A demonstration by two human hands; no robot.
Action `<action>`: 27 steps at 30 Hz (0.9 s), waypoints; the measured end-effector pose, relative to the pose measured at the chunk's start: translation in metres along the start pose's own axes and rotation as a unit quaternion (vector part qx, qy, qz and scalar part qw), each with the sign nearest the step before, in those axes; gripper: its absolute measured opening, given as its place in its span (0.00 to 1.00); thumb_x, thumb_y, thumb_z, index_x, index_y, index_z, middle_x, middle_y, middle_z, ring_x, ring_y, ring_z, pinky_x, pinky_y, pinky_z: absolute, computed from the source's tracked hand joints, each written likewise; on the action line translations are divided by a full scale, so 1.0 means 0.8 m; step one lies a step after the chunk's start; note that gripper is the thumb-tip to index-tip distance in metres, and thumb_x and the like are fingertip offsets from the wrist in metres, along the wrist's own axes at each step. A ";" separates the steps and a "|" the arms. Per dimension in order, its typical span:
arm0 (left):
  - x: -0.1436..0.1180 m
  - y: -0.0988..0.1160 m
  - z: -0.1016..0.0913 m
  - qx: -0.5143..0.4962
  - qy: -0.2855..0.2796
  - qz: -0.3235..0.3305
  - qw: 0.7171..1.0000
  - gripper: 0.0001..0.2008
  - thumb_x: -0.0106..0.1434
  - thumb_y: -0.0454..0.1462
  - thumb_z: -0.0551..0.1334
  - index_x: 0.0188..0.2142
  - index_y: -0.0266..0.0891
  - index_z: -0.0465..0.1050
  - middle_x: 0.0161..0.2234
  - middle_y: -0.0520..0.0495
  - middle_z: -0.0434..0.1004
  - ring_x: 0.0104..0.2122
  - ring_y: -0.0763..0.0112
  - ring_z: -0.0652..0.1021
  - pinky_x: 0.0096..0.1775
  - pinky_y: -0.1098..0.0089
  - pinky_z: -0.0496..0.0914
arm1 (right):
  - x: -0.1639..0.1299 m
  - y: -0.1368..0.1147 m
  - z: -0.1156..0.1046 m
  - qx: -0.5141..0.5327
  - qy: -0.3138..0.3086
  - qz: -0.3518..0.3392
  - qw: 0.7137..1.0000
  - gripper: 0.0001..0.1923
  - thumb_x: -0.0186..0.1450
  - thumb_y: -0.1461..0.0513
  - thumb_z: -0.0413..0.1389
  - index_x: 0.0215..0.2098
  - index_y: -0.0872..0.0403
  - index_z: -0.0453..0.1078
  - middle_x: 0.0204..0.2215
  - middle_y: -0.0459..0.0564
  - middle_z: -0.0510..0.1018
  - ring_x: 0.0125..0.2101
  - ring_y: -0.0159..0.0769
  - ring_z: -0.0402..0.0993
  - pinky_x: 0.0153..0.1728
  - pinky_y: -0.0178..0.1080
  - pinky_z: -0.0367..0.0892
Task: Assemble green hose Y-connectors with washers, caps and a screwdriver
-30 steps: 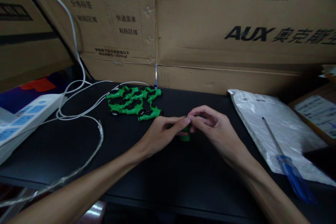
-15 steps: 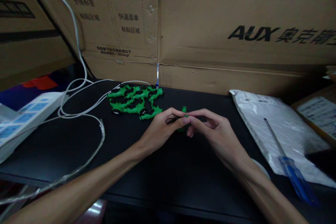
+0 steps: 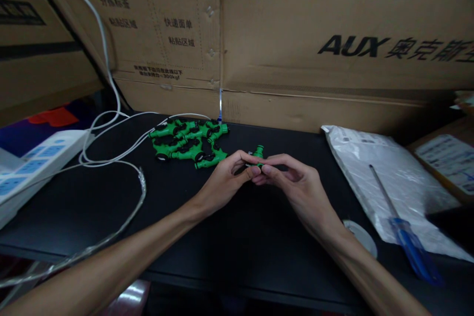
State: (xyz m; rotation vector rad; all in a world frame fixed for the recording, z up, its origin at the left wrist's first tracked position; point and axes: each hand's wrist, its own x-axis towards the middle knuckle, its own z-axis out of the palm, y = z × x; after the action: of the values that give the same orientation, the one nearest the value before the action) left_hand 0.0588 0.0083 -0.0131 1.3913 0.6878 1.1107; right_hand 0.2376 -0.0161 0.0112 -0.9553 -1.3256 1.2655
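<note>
1. The left hand (image 3: 225,180) and the right hand (image 3: 296,182) meet above the black table (image 3: 229,252), fingertips closed on one small green connector (image 3: 258,152)
2. A pile of green connectors (image 3: 188,140) lies just behind the left hand
3. A blue screwdriver (image 3: 407,237) rests on a plastic bag (image 3: 388,173) at the right

My left grip (image 3: 225,180) and right grip (image 3: 296,182) meet fingertip to fingertip, pinching one small green fitting (image 3: 258,152) just above the black worktop (image 3: 207,237). Pile of green fittings (image 3: 187,140) lies near, beyond my left grip. Blue-handled screwdriver (image 3: 405,237) rests on a plastic bag (image 3: 392,177), well right of my right grip.
</note>
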 end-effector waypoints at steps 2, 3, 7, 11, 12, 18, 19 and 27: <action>0.001 -0.002 -0.001 0.012 -0.003 0.003 1.000 0.09 0.67 0.38 0.67 0.45 0.38 0.75 0.47 0.45 0.80 0.51 0.64 0.78 0.55 0.62 0.69 | 0.000 0.001 0.000 -0.008 0.004 -0.001 1.000 0.10 0.62 0.56 0.68 0.38 0.53 0.79 0.40 0.50 0.81 0.33 0.36 0.83 0.41 0.44 0.82; 0.002 -0.003 -0.002 0.014 -0.006 0.004 1.000 0.09 0.67 0.38 0.67 0.45 0.38 0.76 0.47 0.45 0.80 0.51 0.64 0.79 0.55 0.62 0.69 | 0.000 0.001 0.000 -0.011 0.004 -0.002 1.000 0.10 0.62 0.56 0.68 0.38 0.53 0.79 0.40 0.50 0.81 0.33 0.36 0.83 0.41 0.44 0.82; 0.003 -0.005 -0.003 -0.005 -0.018 0.009 1.000 0.06 0.66 0.39 0.67 0.39 0.39 0.76 0.49 0.44 0.81 0.53 0.63 0.78 0.57 0.60 0.68 | -0.001 0.001 0.001 -0.011 0.001 -0.011 1.000 0.09 0.63 0.57 0.68 0.37 0.53 0.79 0.41 0.50 0.79 0.33 0.35 0.82 0.40 0.43 0.82; 0.002 -0.005 -0.001 -0.029 -0.010 -0.009 0.999 0.09 0.65 0.42 0.69 0.35 0.38 0.75 0.50 0.42 0.81 0.55 0.59 0.77 0.57 0.57 0.67 | -0.002 0.004 0.004 -0.009 0.009 -0.034 0.999 0.06 0.63 0.58 0.67 0.35 0.53 0.79 0.41 0.49 0.78 0.31 0.32 0.81 0.37 0.40 0.81; 0.002 -0.005 -0.001 -0.034 -0.006 -0.015 0.999 0.10 0.65 0.42 0.69 0.35 0.38 0.75 0.51 0.41 0.80 0.55 0.58 0.77 0.57 0.57 0.67 | -0.002 0.006 0.004 -0.009 0.011 -0.043 0.999 0.06 0.64 0.59 0.67 0.35 0.53 0.80 0.41 0.49 0.78 0.31 0.32 0.81 0.37 0.40 0.81; 0.001 -0.006 0.000 -0.051 0.003 -0.017 0.999 0.09 0.64 0.41 0.70 0.36 0.38 0.77 0.50 0.42 0.81 0.54 0.58 0.76 0.56 0.59 0.65 | 0.001 0.013 0.007 -0.005 0.023 -0.089 0.996 0.02 0.65 0.62 0.66 0.34 0.52 0.81 0.38 0.46 0.77 0.27 0.30 0.80 0.34 0.37 0.80; 0.001 -0.006 0.000 -0.053 0.003 -0.016 0.998 0.09 0.64 0.41 0.70 0.36 0.38 0.77 0.49 0.42 0.81 0.54 0.59 0.76 0.55 0.60 0.65 | 0.001 0.014 0.007 -0.003 0.026 -0.095 0.995 0.02 0.65 0.63 0.65 0.34 0.51 0.81 0.38 0.46 0.76 0.27 0.29 0.80 0.33 0.36 0.80; -0.001 -0.010 -0.001 -0.083 0.001 -0.027 0.996 0.06 0.65 0.39 0.70 0.37 0.38 0.79 0.47 0.44 0.80 0.48 0.65 0.77 0.50 0.65 0.68 | 0.003 0.022 0.007 -0.019 0.038 -0.125 0.991 0.06 0.66 0.67 0.62 0.33 0.51 0.81 0.36 0.44 0.74 0.25 0.26 0.79 0.31 0.33 0.77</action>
State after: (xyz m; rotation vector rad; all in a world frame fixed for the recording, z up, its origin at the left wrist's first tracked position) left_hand 0.0592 0.0091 -0.0212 1.2237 0.6158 1.1015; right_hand 0.2295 -0.0126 -0.0055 -0.8258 -1.3661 1.0056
